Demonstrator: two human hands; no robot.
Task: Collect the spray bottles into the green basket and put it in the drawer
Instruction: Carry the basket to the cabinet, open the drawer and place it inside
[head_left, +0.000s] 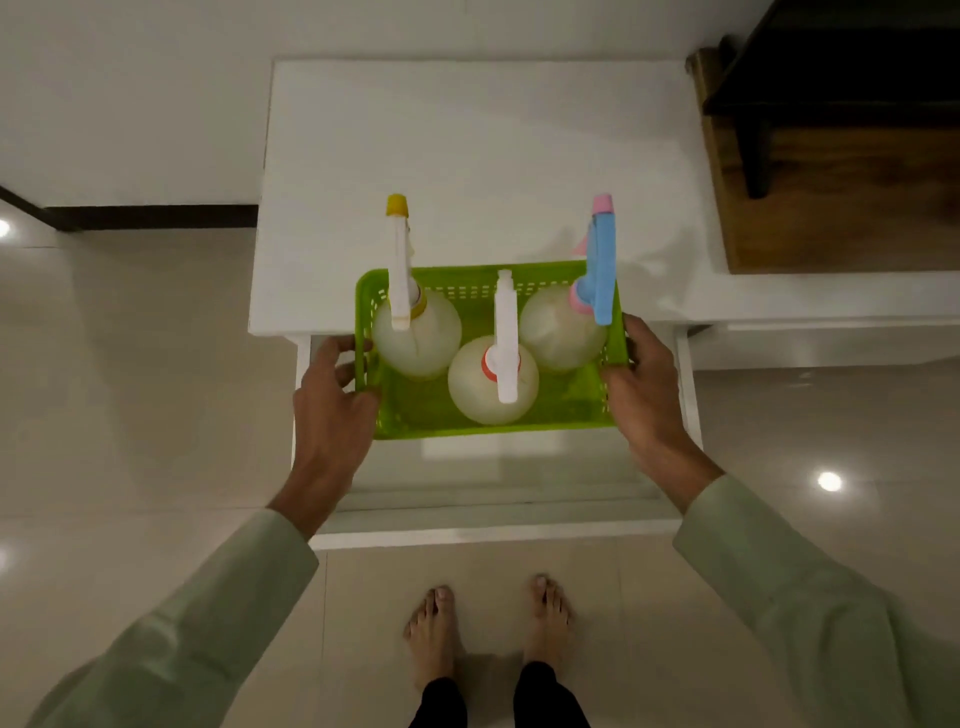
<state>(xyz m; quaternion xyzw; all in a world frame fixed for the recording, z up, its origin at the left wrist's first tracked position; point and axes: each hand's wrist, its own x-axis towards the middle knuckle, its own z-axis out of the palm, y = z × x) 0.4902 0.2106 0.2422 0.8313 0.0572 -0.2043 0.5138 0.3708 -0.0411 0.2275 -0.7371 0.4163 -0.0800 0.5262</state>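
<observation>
A green basket hangs over the open white drawer, its far end over the front edge of the white countertop. Three clear spray bottles stand upright inside it: one with a white and yellow sprayer at the left, one with a white sprayer and red collar in the middle, one with a blue and pink sprayer at the right. My left hand grips the basket's left wall. My right hand grips its right wall.
The pulled-out drawer has white side rails and a pale bottom. A dark wooden block stands on the counter at the back right. My bare feet stand on the glossy tiled floor just in front of the drawer.
</observation>
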